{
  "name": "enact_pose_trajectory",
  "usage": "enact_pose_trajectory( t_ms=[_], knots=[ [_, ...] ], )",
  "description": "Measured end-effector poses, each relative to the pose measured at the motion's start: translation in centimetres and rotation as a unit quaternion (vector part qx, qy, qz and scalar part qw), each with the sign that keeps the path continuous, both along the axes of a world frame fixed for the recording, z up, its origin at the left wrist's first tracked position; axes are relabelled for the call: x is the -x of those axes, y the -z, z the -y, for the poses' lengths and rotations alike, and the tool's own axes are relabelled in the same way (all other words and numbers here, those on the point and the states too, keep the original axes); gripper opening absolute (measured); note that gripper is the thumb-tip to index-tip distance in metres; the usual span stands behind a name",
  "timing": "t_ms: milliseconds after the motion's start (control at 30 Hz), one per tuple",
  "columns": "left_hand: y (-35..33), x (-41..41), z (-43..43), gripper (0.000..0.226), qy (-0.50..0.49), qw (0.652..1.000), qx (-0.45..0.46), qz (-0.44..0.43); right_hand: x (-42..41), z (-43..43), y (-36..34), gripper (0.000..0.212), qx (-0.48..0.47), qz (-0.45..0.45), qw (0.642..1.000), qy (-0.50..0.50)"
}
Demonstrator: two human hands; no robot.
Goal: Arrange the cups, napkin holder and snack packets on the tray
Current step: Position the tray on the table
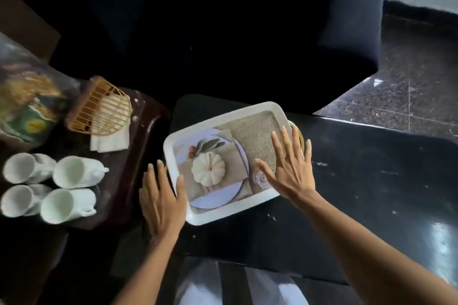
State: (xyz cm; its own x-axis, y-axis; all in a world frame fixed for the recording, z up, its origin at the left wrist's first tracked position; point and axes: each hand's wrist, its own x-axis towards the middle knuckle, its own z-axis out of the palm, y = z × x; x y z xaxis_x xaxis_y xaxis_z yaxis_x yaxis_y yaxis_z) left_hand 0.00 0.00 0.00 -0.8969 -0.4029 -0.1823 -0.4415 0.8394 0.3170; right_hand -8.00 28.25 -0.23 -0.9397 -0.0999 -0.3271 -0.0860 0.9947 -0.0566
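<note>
A white rectangular tray [218,116] with a printed pumpkin picture and gold handles lies on a black table. My right hand [287,168] hovers flat over its right half, fingers spread, holding nothing. My left hand [161,195] is at the tray's left edge, fingers apart, thumb on the rim. Several white cups [71,172] lie on their sides on a dark wooden side table at the left. Behind them, a gold wire napkin holder [104,109] with white napkins [110,141] lies tipped over. Snack packets [27,104] sit blurred at the far left.
A dark armchair [223,20] stands behind the tray. The black table [359,181] stretches to the right, with a speckled stone floor [409,82] beyond. The wooden side table [128,168] butts against the black table's left side.
</note>
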Motion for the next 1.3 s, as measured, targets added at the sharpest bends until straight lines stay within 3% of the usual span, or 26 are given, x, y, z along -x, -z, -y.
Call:
enact_pose_trajectory(
  t_ms=[133,267,433,633,767,1033,1300],
  knots=[
    [2.8,0.7,0.8,0.064,-0.076,0.996,-0.038,0.013,1.7,-1.4,2.7,0.078,0.051,0.011,0.999,-0.012],
    [3.5,0.7,0.7,0.063,-0.137,0.986,-0.092,0.018,3.2,-2.9,3.7,0.054,0.191,-0.117,0.969,0.107],
    [3.4,1.3,0.9,0.041,-0.224,0.965,-0.133,-0.04,4.6,-5.3,4.3,0.028,0.225,-0.114,0.938,0.238],
    [3.5,1.9,1.1,0.029,-0.324,0.919,-0.216,-0.065,5.7,-6.1,4.8,0.025,0.229,-0.085,0.938,0.247],
    [3.9,2.6,1.6,0.029,-0.382,0.871,-0.3,-0.074,6.2,-5.9,4.6,0.024,0.262,-0.08,0.917,0.29],
    [2.9,3.9,-0.8,0.029,-0.35,0.849,-0.386,-0.093,0.2,-11.0,1.9,0.026,0.302,-0.083,0.862,0.399],
    [2.5,5.1,-8.8,0.025,-0.245,0.882,-0.399,-0.051,-7.3,-18.9,0.5,0.024,0.254,-0.101,0.829,0.488]
  ],
)
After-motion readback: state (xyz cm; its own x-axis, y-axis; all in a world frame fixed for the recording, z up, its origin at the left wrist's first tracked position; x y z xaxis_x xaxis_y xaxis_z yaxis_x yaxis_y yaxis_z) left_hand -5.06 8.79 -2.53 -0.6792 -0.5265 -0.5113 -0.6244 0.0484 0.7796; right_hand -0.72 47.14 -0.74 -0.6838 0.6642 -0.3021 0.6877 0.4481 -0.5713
